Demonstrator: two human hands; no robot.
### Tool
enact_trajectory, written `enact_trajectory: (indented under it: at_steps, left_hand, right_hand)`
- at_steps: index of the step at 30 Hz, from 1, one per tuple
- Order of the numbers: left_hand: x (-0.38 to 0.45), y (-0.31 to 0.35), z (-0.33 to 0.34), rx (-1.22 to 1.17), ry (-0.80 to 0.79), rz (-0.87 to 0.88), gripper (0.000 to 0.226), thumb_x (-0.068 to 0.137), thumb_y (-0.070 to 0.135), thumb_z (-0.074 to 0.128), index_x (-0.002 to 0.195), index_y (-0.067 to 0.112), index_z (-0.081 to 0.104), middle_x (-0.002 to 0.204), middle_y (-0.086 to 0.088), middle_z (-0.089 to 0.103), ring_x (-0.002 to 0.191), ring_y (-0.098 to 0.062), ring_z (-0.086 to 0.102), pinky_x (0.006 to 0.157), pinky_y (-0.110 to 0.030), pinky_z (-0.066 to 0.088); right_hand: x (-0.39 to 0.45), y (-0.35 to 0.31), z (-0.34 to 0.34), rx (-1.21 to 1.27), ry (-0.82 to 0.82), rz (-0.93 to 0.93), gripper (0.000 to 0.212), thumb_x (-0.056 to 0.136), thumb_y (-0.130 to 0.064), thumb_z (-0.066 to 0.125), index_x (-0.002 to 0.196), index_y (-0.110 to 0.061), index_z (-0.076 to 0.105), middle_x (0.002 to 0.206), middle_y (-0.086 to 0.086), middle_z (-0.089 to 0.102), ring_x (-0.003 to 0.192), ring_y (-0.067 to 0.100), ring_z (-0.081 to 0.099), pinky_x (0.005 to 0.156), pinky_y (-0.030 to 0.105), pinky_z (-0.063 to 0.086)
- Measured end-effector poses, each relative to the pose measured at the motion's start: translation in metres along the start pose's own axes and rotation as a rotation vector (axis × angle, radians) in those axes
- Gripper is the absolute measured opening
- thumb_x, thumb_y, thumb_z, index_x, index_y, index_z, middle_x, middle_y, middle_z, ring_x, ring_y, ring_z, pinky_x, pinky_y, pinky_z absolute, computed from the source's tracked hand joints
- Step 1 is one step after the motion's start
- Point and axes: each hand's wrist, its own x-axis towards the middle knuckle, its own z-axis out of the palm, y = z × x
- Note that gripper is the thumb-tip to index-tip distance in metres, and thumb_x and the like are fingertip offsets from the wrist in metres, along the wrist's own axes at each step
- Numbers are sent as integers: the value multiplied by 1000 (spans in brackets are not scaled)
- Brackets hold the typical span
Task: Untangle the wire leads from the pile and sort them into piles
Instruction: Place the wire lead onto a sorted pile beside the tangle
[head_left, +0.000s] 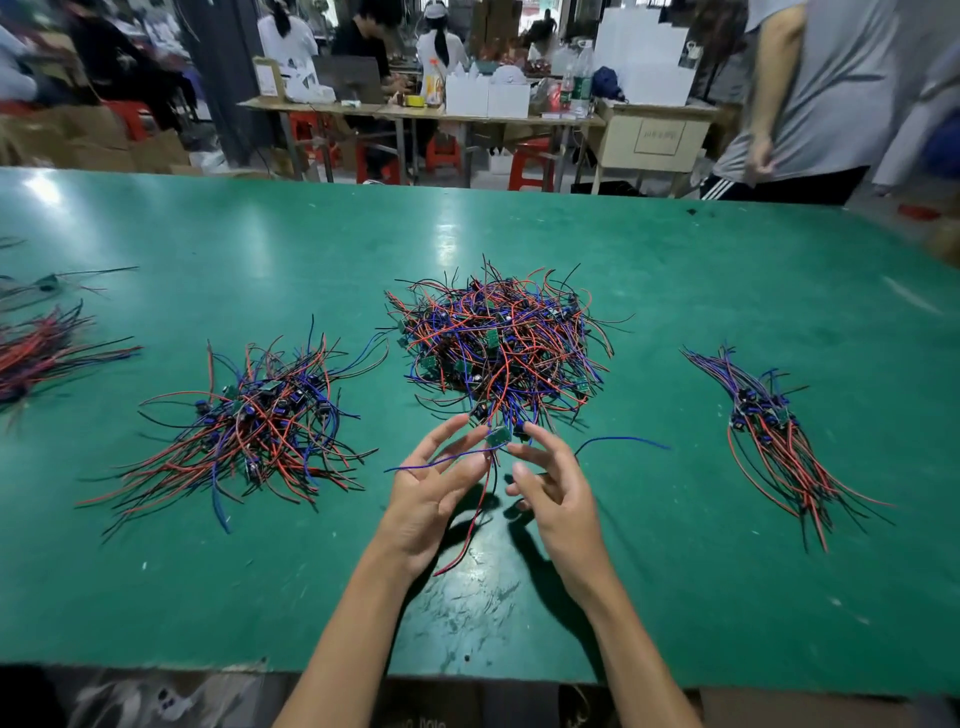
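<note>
Both hands work just in front of the big tangled pile (498, 343), which lies in the middle of the green table (675, 270). Between them is one small board with leads (497, 438), lifted a little above the table. The left hand (431, 488) has its palm turned up and its fingers spread, and the blue lead lies across them. The right hand (550, 483) reaches in from the other side with fingers loosely bent. Fingertips of both hands meet at the board, but the view is too small there to say surely which hand pinches it.

The long axis of this piece runs from the board toward the near edge: a red lead and a black one hang down between the wrists, and the blue lead spreads to both sides. Some leads at the board seem still to join the pile behind it.

A sorted pile (244, 421) lies toward the left edge and a tidy bundle (774, 431) toward the right edge, both well apart from the hands. I judge them about equally far.
</note>
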Motion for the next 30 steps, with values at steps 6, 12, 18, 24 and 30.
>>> enact_trajectory:
  at_steps: [6, 12, 18, 24, 30]
  left_hand:
    - [-5, -10, 5, 355, -52, 186, 37, 81, -1, 77, 116, 11, 70, 117, -13, 73, 104, -26, 71, 86, -33, 58]
    - [-6, -13, 13, 495, 4, 136, 23, 89, 12, 74, 111, 16, 74, 106, -6, 76, 78, -18, 72, 69, -28, 57]
    - [-8, -7, 16, 619, -56, 47, 23, 80, 23, 82, 102, 20, 79, 84, -6, 77, 61, -12, 60, 57, -19, 47]
    - [-7, -2, 16, 698, 11, 80, 12, 86, 17, 80, 98, 17, 80, 85, -4, 79, 76, -12, 69, 71, -27, 57]
    - [-7, 11, 17, 611, 48, 28, 13, 93, 15, 71, 104, 12, 77, 86, -4, 77, 71, -16, 70, 69, -22, 54]
  right_hand:
    - [1, 0, -1, 17, 13, 43, 17, 93, -16, 71, 109, -21, 72, 80, 0, 74, 64, 9, 61, 61, 18, 48]
    - [3, 1, -5, 150, 6, 47, 26, 93, 2, 67, 112, -16, 73, 79, -4, 72, 70, 7, 64, 70, 19, 53]
    - [2, -1, -10, 165, -19, 54, 29, 94, 2, 64, 118, -12, 73, 102, 6, 77, 93, 14, 69, 89, 30, 57]
    - [2, 0, -7, 159, 30, 35, 32, 99, -5, 61, 125, -20, 70, 89, -6, 73, 81, 6, 63, 74, 15, 50]
    - [6, 2, -9, 242, 147, 100, 25, 98, -13, 65, 121, -21, 68, 77, 0, 70, 62, 1, 53, 57, 12, 42]
